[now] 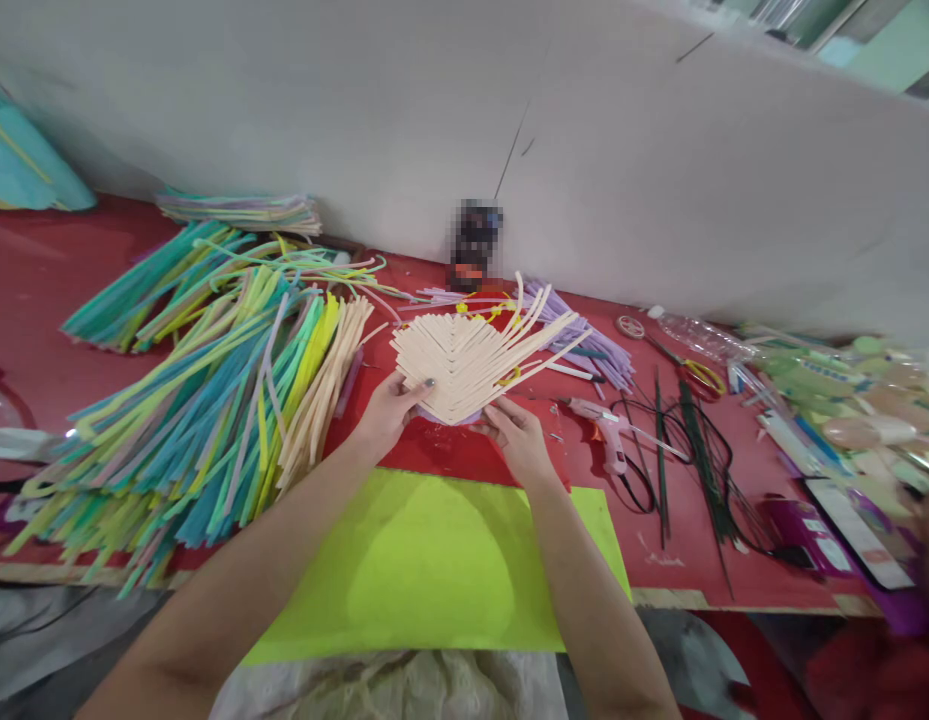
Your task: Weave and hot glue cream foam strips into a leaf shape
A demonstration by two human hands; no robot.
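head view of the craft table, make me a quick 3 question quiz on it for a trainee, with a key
1. True or false: the thumb of the left hand rests on the cream fan-shaped piece.

2. Which of these lies nearest the right hand?
A) scissors
B) pink glue gun
C) clear plastic bottle

3. Fill in the blank: the large sheet nearest the person is bright ____.

Key:
1. True.
2. B; the scissors and the bottle lie farther off to the right.
3. Yellow-green.
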